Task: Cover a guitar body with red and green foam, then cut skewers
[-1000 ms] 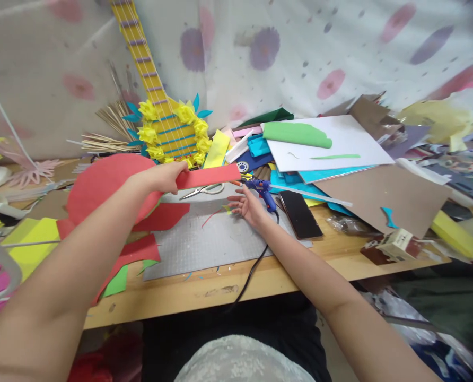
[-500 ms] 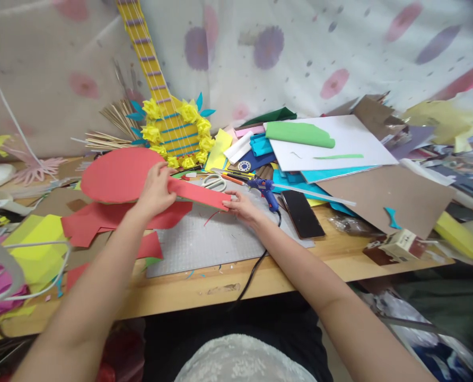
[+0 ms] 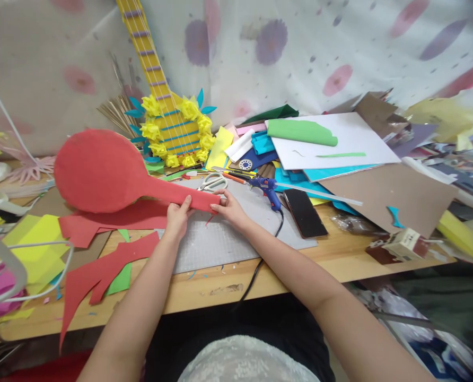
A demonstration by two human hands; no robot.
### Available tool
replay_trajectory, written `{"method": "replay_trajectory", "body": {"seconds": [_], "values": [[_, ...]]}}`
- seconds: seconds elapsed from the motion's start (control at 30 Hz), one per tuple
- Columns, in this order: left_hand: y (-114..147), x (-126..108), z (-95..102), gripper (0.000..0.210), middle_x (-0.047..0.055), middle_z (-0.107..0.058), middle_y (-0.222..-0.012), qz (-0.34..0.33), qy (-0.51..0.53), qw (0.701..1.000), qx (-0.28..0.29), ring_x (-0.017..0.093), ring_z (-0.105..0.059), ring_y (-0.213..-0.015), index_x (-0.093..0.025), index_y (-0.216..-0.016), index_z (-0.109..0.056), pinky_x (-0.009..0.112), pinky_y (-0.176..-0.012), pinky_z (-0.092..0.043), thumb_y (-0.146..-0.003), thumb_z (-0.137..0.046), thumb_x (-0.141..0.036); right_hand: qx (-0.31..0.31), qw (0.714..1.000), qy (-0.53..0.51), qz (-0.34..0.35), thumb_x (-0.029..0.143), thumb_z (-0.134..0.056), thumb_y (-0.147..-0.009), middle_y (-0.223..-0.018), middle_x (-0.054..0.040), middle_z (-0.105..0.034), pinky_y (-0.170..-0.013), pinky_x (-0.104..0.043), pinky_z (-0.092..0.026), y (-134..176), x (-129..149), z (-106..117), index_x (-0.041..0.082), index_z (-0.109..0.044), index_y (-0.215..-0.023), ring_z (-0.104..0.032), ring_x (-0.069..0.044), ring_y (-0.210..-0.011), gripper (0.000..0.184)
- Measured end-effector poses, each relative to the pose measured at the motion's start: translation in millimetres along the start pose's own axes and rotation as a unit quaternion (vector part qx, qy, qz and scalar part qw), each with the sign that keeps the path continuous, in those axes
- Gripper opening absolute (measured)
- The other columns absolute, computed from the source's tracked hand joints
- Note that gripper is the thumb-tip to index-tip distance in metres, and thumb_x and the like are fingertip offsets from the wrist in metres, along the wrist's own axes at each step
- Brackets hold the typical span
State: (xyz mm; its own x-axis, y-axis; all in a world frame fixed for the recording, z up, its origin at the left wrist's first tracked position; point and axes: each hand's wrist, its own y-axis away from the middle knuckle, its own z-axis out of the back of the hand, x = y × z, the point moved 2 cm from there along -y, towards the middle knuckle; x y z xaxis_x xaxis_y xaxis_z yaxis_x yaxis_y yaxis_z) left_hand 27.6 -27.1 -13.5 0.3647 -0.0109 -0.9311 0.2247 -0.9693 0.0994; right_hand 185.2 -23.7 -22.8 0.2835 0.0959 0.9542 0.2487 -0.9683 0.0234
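A red banjo-shaped cutout [image 3: 101, 172], with a round body and a long straight neck, is held at a tilt above the table. My left hand [image 3: 178, 215] grips the neck partway along, its thumb on top. At the neck's end, my right hand [image 3: 230, 207] pinches the tip between thumb and fingers. Beneath the cutout lie red paper offcuts [image 3: 113, 270] with green scraps, one strip hanging over the table's front edge. A grey cutting mat [image 3: 212, 244] lies under both hands. White-handled scissors [image 3: 212, 182] rest just beyond the neck.
A yellow paper guitar [image 3: 176, 130] with yellow flowers leans at the back. Right of the mat are a blue glue gun [image 3: 266, 185] with its cord and a black phone [image 3: 305, 212]. Coloured sheets and cardboard [image 3: 387, 191] pile up at the right; a white wire frame [image 3: 67, 254] stands left.
My left hand has moved from beside the round body down onto the neck. The cutout has shifted left and its body has tilted up, uncovering more red offcuts.
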Motion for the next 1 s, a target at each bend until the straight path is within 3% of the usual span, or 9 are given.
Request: {"method": "replay_trajectory", "body": {"seconds": [0.2,0.3,0.43,0.57,0.8,0.9,1.0], "values": [[-4,-1,12.6,0.050,0.006,-0.070,-0.080,-0.010,-0.015,0.999,0.042,0.022,-0.068,-0.082,-0.013,-0.083,-0.061,0.038,-0.078,-0.056,-0.050,-0.081,-0.045,-0.091,0.970,0.204,0.101,0.027,-0.063,-0.069,-0.098,-0.0026,-0.067,-0.072,-0.028,-0.050,5,10,-4,0.021,-0.058,-0.080,-0.061,-0.015,-0.089,0.014],[-5,-5,15.7,0.050,0.006,-0.070,-0.078,-0.008,-0.028,0.998,0.049,0.023,-0.068,-0.081,-0.012,-0.082,-0.061,0.039,-0.078,-0.056,-0.050,-0.082,-0.045,-0.104,0.960,0.235,0.112,0.027,-0.061,-0.072,-0.095,-0.0038,-0.068,-0.072,-0.028,-0.050,4,14,-7,0.020,-0.059,-0.075,-0.062,-0.015,-0.086,0.008],[-6,-6,20.1,0.050,0.006,-0.070,-0.081,-0.009,-0.037,0.999,0.036,0.022,-0.067,-0.080,-0.013,-0.084,-0.061,0.038,-0.076,-0.056,-0.050,-0.082,-0.043,-0.106,0.953,0.262,0.110,0.024,-0.060,-0.074,-0.080,-0.0023,-0.067,-0.072,-0.029,-0.051,0,13,-9,0.019,-0.061,-0.072,-0.062,-0.015,-0.075,0.005],[-6,-4,21.6,0.050,0.007,-0.069,-0.082,-0.001,-0.052,0.999,0.014,0.020,-0.066,-0.077,-0.011,-0.085,-0.061,0.034,-0.071,-0.056,-0.051,-0.081,-0.042,-0.103,0.929,0.333,0.122,0.020,-0.058,-0.075,-0.080,-0.0013,-0.066,-0.072,-0.029,-0.051,1,13,-12,0.020,-0.060,-0.073,-0.061,-0.014,-0.075,0.003],[-2,-10,20.7,0.035,0.005,-0.067,-0.081,0.000,-0.097,0.992,-0.085,0.017,-0.064,-0.069,-0.014,-0.085,-0.056,0.031,-0.060,-0.056,-0.059,-0.077,-0.025,-0.075,0.887,0.441,0.117,0.020,-0.058,-0.075,-0.082,0.0012,-0.066,-0.070,-0.027,-0.049,-1,11,-14,0.021,-0.057,-0.080,-0.061,-0.013,-0.075,0.006],[-3,-13,24.1,0.032,0.005,-0.068,-0.081,0.007,-0.083,0.993,-0.087,0.017,-0.064,-0.070,-0.015,-0.085,-0.056,0.031,-0.062,-0.056,-0.061,-0.076,-0.021,-0.080,0.863,0.488,0.103,0.018,-0.057,-0.076,-0.085,0.0004,-0.067,-0.071,-0.028,-0.047,-15,21,-4,0.022,-0.057,-0.084,-0.062,-0.014,-0.077,0.009],[-7,-15,29.0,0.033,0.005,-0.068,-0.082,0.020,-0.053,0.998,-0.042,0.017,-0.065,-0.072,-0.014,-0.084,-0.058,0.031,-0.064,-0.056,-0.060,-0.077,-0.024,-0.092,0.840,0.529,0.082,0.019,-0.057,-0.077,-0.082,-0.0011,-0.066,-0.072,-0.030,-0.046,-30,35,8,0.021,-0.058,-0.081,-0.060,-0.015,-0.075,0.005]]}}
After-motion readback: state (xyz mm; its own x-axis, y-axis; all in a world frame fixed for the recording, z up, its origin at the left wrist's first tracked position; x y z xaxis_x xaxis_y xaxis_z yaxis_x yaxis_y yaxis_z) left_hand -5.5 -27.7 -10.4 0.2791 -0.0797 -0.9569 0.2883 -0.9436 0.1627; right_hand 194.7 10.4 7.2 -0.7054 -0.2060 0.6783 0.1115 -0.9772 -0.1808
